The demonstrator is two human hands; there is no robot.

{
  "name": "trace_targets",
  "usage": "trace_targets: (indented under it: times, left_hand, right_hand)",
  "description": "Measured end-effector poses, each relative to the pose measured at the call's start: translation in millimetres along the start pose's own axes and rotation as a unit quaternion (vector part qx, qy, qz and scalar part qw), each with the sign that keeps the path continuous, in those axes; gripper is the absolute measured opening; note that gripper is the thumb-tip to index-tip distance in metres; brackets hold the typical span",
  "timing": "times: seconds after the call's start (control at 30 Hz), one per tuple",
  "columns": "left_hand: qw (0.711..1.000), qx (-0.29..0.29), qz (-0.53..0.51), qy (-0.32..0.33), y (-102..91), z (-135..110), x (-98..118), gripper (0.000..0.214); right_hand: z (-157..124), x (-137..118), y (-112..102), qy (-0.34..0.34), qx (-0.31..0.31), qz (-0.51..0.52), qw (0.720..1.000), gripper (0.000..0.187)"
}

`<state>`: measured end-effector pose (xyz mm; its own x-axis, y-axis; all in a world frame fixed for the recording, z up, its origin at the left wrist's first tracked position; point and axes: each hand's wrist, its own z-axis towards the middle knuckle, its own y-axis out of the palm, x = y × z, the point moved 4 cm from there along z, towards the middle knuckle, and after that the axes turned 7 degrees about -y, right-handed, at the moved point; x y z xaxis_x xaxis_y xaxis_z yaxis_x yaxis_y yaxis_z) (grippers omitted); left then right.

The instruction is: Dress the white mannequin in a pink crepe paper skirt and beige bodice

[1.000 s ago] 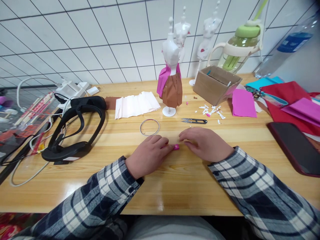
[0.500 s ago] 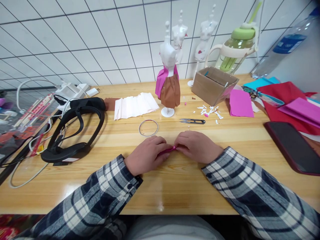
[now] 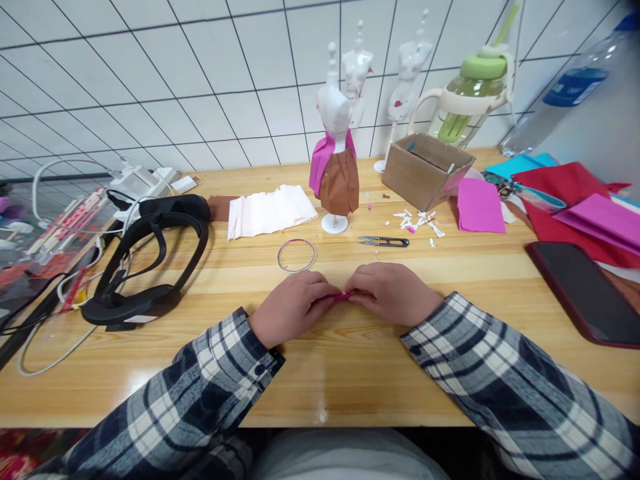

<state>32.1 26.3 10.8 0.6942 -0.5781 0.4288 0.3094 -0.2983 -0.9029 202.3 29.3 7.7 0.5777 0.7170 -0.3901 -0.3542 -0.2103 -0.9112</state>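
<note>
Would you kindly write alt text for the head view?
Both hands, left hand and right hand, pinch a small pink paper piece on a wooden table. Behind them lie a ring, snips and a dressed mannequin.

Bright, even light, glare on the glossy table [image 3: 320,373], and wide-angle bending at sharp edges.

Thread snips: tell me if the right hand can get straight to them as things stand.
Probably yes. The thread snips lie on bare table just beyond the right hand, nothing between them, but that hand is pinching a small pink piece with the left hand.
</note>
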Motion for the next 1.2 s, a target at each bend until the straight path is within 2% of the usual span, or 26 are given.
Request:
trace_targets:
  times: [0.1,0.23,0.37,0.47,0.53,0.63,0.8,1.0,1.1,1.2]
  left_hand:
    - [1.0,0.004,-0.005,-0.009,-1.0,-0.5,0.5,0.034]
    - [0.997,0.046,-0.033,-0.044,-3.9,-1.9,-2.8,0.033]
    - [0.992,0.077,-0.064,-0.074,-7.3,-3.2,-9.3,0.034]
    - [0.994,0.095,-0.036,-0.046,-11.9,-3.9,-7.3,0.051]
    - [0.996,0.09,0.0,-0.02,-12.9,-3.9,-3.5,0.06]
    - [0.996,0.086,0.032,-0.022,-12.4,-3.1,-2.3,0.042]
    - [0.995,0.084,0.004,-0.056,-8.3,-1.2,-10.4,0.02]
    - [0.996,0.065,0.018,-0.053,-4.5,0.1,-12.4,0.026]
    - [0.996,0.047,0.052,-0.056,-3.8,0.6,-10.6,0.028]
    - [0.997,0.037,0.039,-0.062,-6.3,-0.6,-9.2,0.029]
  right_hand:
    - [0.8,3.6,0.2,0.015,0.022,0.026,0.999,0.014]
    - [0.1,8.1,-2.0,0.056,0.057,0.06,0.995,0.01]
    - [-1.7,6.0,-4.8,0.039,0.077,0.044,0.995,0.01]
    - [-2.5,5.7,-6.0,0.038,0.086,0.04,0.995,0.011]
    - [-2.3,6.9,-5.7,0.049,0.08,0.044,0.995,0.012]
    - [-1.5,9.9,-5.4,0.071,0.062,0.051,0.994,0.012]
    - [-2.0,15.0,-3.8,0.106,0.028,0.07,0.992,0.012]
    - [-4.3,20.6,1.8,0.147,0.004,0.121,0.982,0.015]
    - [-4.4,23.0,2.7,0.161,0.012,0.11,0.981,0.014]
    - [-4.8,25.9,1.1,0.176,0.031,0.088,0.98,0.013]
